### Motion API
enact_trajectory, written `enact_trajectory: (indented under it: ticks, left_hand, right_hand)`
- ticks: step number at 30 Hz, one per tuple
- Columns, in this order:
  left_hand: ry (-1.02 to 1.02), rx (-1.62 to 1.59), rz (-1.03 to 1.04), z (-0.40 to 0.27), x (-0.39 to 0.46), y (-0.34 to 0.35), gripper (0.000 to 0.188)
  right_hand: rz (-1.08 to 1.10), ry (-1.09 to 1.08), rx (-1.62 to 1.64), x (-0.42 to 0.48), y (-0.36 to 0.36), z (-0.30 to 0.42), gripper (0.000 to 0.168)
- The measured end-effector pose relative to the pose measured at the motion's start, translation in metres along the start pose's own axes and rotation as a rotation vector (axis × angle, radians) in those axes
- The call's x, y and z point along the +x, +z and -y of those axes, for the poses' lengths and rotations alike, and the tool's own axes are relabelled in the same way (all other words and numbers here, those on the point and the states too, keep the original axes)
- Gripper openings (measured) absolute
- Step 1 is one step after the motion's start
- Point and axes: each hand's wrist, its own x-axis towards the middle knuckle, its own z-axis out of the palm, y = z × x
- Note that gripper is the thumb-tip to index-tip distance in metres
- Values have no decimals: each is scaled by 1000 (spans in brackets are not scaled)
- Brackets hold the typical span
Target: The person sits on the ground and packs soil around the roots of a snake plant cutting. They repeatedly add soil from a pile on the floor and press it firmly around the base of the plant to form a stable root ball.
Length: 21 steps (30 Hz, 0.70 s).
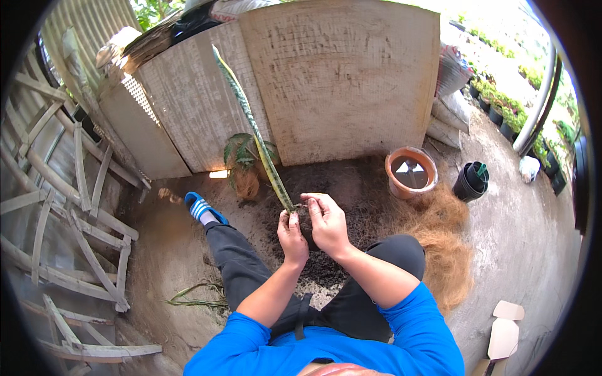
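A long variegated snake plant leaf [256, 129] rises at a tilt from my left hand [294, 239], whose thumb and fingers grip its lower end. Close beside it, my right hand [329, 226] has its fingers curled at the leaf's base, where short pale roots show. Whether those fingers pinch the roots cannot be made out. Both hands are smudged with soil. Beneath them, dark loose soil [324, 270] is spread over the floor between my legs.
Brown coconut fibre [444, 244] lies to the right, below a clay pot [410, 173] of dark water. Nested black plastic pots [470, 182] stand beyond. A leafy plant [242, 157] sits before upright panels [343, 84]. Wooden frames [80, 221] line the left; cut leaves [200, 298] lie nearby.
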Motion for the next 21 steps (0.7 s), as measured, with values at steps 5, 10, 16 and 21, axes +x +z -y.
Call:
enact_trajectory:
  ticks: [5,10,16,21]
  left_hand:
    - [29,73,72,-9,3,15,20]
    - [105,243,78,-15,3,18,24]
    - [188,290,52,-26,8,20,25]
    - [47,7,6,-16,15,11,19]
  right_hand:
    - [-7,-171,-324,-3,-5,4,25]
    - [13,-275,-320,-5,-4,-2,28]
    - [109,-282,-327,0,-1,2,30]
    - [251,-132,-141,9,-7,9,36]
